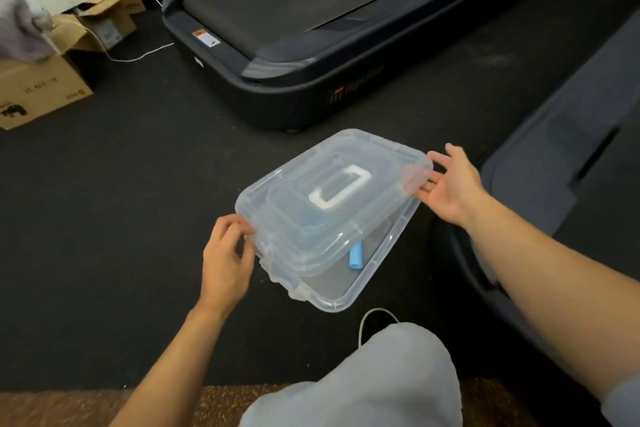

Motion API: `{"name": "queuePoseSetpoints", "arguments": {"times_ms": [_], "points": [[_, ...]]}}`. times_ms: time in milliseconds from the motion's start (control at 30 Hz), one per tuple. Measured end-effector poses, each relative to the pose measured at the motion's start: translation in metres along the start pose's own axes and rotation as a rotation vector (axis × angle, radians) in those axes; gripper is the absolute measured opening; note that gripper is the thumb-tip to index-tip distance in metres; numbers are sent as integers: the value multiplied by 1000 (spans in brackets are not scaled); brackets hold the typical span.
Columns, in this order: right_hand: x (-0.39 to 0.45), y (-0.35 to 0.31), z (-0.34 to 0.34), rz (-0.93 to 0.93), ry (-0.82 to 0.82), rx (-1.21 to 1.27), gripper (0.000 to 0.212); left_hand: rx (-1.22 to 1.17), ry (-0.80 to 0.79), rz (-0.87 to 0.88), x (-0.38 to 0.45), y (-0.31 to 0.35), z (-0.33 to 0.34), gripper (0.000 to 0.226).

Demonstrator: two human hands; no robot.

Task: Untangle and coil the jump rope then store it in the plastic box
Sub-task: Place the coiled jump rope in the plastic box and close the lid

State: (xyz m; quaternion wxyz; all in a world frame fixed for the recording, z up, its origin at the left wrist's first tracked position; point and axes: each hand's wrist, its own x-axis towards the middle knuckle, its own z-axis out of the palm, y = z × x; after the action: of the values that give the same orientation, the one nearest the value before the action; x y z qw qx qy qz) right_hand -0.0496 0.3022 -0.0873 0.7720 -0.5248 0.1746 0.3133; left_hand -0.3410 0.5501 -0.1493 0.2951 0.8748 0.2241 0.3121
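Note:
A clear plastic box (341, 291) sits on the dark floor in front of me. Its clear lid (294, 218), with a white handle (341, 186), lies askew over the box and leaves the near right part uncovered. A light blue jump rope handle (356, 256) shows inside the box below the lid's edge; the rope itself is hidden. My left hand (225, 255) pinches the lid's near left corner with curled fingers. My right hand (450, 184) is spread with straight fingers at the lid's far right corner, its fingertips under the rim.
A black treadmill (294, 28) lies on the floor behind the box. Another dark machine (554, 166) stands to the right. Cardboard boxes (45, 87) and a white cable (138, 57) are at the far left. My knee in grey cloth (363, 385) is just below the box.

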Motion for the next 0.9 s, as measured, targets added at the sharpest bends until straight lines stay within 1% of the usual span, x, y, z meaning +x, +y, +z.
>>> {"name": "queuePoseSetpoints", "arguments": {"times_ms": [67, 133, 167, 233, 300, 367, 433, 567, 600, 633, 700, 733, 767, 833, 900], "points": [[5, -1, -7, -62, 48, -363, 46, 37, -45, 34, -10, -1, 6, 22], [9, 1, -8, -154, 87, -661, 56, 56, -76, 44, -20, 0, 12, 22], [9, 2, -7, -193, 105, -773, 61, 65, -80, 45, -25, 1, 14, 23], [8, 4, -2, -244, 142, -1008, 62, 92, -75, 49, -32, 2, 19, 22], [9, 6, 1, -257, 175, -1197, 56, 133, -69, 58, -37, 3, 21, 21], [13, 11, 1, -278, 191, -1336, 50, 180, -48, 44, -43, 3, 21, 23], [16, 15, 0, -265, 182, -1377, 50, 142, -18, -33, -52, 11, 21, 21], [20, 19, 3, -258, 160, -1350, 56, -73, 34, -309, -69, 42, 29, 9], [19, 19, 4, -261, 153, -1343, 59, -131, 59, -400, -73, 47, 33, 10], [21, 19, 4, -255, 143, -1336, 63, -209, 95, -515, -76, 51, 36, 17], [23, 17, 4, -215, 127, -1312, 63, -445, 147, -818, -76, 57, 42, 34], [25, 16, 4, -199, 123, -1301, 58, -586, 148, -954, -76, 58, 44, 41], [27, 15, 5, -185, 120, -1295, 53, -708, 131, -1055, -76, 55, 46, 45], [34, 12, 7, -167, 123, -1264, 49, -861, 58, -1177, -73, 50, 46, 52], [40, 10, 12, -142, 153, -1161, 51, -965, -15, -1249, -71, 53, 42, 47]]}}
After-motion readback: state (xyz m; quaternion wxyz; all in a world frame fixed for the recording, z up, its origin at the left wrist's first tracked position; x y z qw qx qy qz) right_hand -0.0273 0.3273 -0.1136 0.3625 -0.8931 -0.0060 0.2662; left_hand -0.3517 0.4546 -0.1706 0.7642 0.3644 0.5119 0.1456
